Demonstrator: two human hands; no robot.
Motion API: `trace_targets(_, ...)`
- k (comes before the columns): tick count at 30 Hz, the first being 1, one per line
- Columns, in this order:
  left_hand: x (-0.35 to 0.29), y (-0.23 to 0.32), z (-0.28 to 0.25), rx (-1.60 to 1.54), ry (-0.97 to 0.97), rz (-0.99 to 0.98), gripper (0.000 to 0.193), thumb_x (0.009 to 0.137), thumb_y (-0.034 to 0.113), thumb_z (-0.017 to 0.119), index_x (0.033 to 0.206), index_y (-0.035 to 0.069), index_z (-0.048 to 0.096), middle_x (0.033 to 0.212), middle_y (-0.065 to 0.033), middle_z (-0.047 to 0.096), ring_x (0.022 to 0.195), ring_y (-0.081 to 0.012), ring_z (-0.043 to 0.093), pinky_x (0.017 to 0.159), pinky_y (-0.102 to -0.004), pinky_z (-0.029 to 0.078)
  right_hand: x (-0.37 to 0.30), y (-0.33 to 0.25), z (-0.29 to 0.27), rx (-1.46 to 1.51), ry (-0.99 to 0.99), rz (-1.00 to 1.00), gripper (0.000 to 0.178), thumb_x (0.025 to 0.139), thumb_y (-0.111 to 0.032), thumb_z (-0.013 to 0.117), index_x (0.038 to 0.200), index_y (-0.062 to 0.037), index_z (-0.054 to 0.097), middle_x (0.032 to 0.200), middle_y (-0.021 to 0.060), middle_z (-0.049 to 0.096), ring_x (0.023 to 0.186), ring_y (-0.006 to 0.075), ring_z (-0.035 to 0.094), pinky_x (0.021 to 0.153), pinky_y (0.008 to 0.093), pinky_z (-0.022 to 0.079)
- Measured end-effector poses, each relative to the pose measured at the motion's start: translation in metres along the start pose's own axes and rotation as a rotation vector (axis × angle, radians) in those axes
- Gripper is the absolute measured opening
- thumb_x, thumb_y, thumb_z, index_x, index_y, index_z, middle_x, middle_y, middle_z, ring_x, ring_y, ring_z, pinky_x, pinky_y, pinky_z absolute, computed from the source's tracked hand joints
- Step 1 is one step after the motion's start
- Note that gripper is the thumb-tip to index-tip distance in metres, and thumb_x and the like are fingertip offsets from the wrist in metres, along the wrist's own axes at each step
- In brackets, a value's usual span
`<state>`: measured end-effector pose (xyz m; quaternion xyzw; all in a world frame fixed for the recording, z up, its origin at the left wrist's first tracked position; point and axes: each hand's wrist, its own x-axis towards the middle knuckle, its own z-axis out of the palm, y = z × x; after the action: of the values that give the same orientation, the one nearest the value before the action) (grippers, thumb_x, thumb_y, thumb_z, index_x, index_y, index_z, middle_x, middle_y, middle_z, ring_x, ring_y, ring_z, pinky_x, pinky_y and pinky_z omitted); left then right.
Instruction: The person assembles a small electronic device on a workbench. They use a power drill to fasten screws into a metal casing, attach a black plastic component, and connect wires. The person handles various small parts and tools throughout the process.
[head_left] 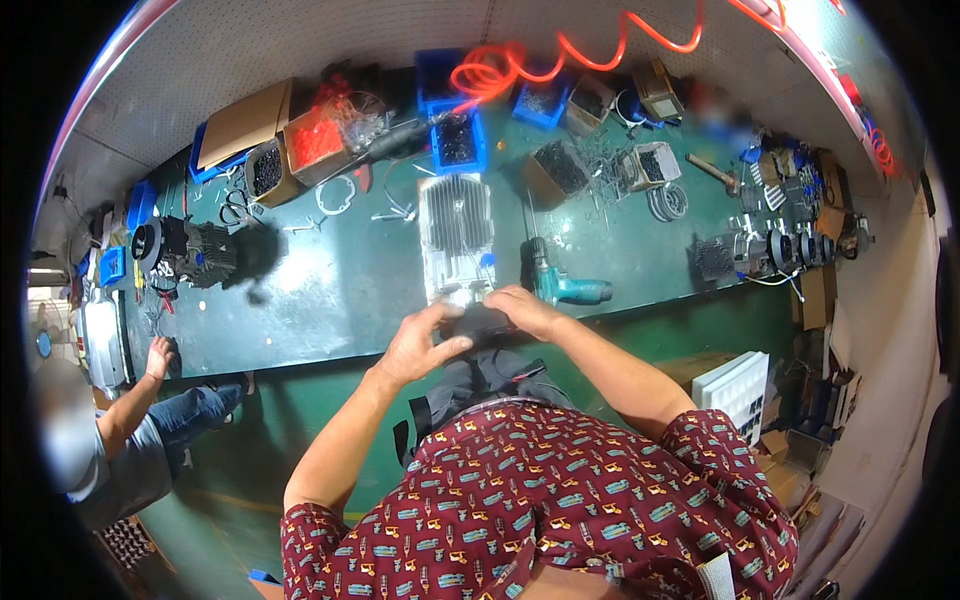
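A silver finned metal housing [457, 225] lies on the green workbench directly in front of me, its fins running away from me. At its near end is a dark, black part [482, 320], partly covered by my hands. My left hand [420, 345] grips the left side of this part, with fingers over the top and thumb lower down. From the right, my right hand [525, 311] curls its fingers onto the same part. Small details between the fingertips cannot be made out. A teal power drill [575, 290] rests just right of the housing.
Blue bins [458, 142] and cardboard boxes of small parts [560, 168] line the back of the green bench [350, 290]. An orange coiled hose [490, 72] hangs above. Motor assemblies stand left [195, 250] and right [770, 248]. Another person [130, 440] is at the left.
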<state>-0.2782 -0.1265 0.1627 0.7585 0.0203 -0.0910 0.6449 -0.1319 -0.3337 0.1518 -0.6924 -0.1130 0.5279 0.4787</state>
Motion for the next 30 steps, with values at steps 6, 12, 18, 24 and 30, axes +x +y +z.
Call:
trace_targets(6, 0.008, -0.017, -0.009, -0.415, 0.110, -0.063, 0.032, 0.092, 0.005, 0.071, 0.120, -0.002, 0.058, 0.118, -0.0102, 0.061, 0.111, -0.0167, 0.058, 0.095, -0.0347, 0.053, -0.010, -0.002, 0.007, 0.012, 0.158, -0.172, 0.040, 0.094, -0.039, 0.064, 0.089, -0.0004, 0.070, 0.079, 0.0045, 0.064, 0.070, 0.0124, 0.057, 0.064, 0.0306, 0.048)
trace_targets(12, 0.014, -0.018, -0.004, -0.377, 0.181, -0.051, 0.030, 0.092, 0.009, 0.073, 0.117, -0.001, 0.058, 0.126, -0.0123, 0.059, 0.114, -0.0184, 0.057, 0.098, -0.0350, 0.049, -0.024, -0.011, 0.009, -0.274, 0.595, -0.445, 0.038, 0.086, -0.034, 0.075, 0.090, 0.0036, 0.070, 0.084, 0.0157, 0.070, 0.072, 0.0223, 0.067, 0.068, 0.0350, 0.053)
trace_targets(18, 0.015, -0.032, 0.002, -0.270, 0.193, 0.008, 0.032, 0.089, 0.006, 0.074, 0.117, -0.001, 0.060, 0.134, -0.0167, 0.057, 0.120, -0.0239, 0.058, 0.100, -0.0388, 0.052, -0.001, 0.031, -0.001, -0.264, 0.560, -0.447, 0.030, 0.088, -0.023, 0.069, 0.105, 0.0019, 0.074, 0.098, 0.0222, 0.071, 0.084, 0.0333, 0.069, 0.078, 0.0396, 0.054)
trace_targets(24, 0.014, -0.027, 0.010, -0.065, 0.264, 0.011, 0.031, 0.086, 0.007, 0.076, 0.113, -0.002, 0.064, 0.138, -0.0226, 0.058, 0.128, -0.0304, 0.057, 0.104, -0.0423, 0.050, 0.001, 0.030, -0.014, -0.521, 0.469, -0.479, 0.024, 0.089, -0.015, 0.063, 0.102, 0.0011, 0.075, 0.093, 0.0246, 0.068, 0.089, 0.0408, 0.066, 0.081, 0.0464, 0.052)
trace_targets(30, 0.011, -0.033, 0.013, 0.368, 0.302, 0.188, 0.032, 0.079, 0.000, 0.079, 0.106, 0.000, 0.063, 0.134, -0.0217, 0.061, 0.120, -0.0340, 0.063, 0.101, -0.0395, 0.052, -0.006, 0.034, 0.000, -0.479, 0.548, -0.396, 0.028, 0.089, -0.017, 0.063, 0.109, 0.0011, 0.073, 0.097, 0.0256, 0.070, 0.095, 0.0434, 0.067, 0.084, 0.0479, 0.053)
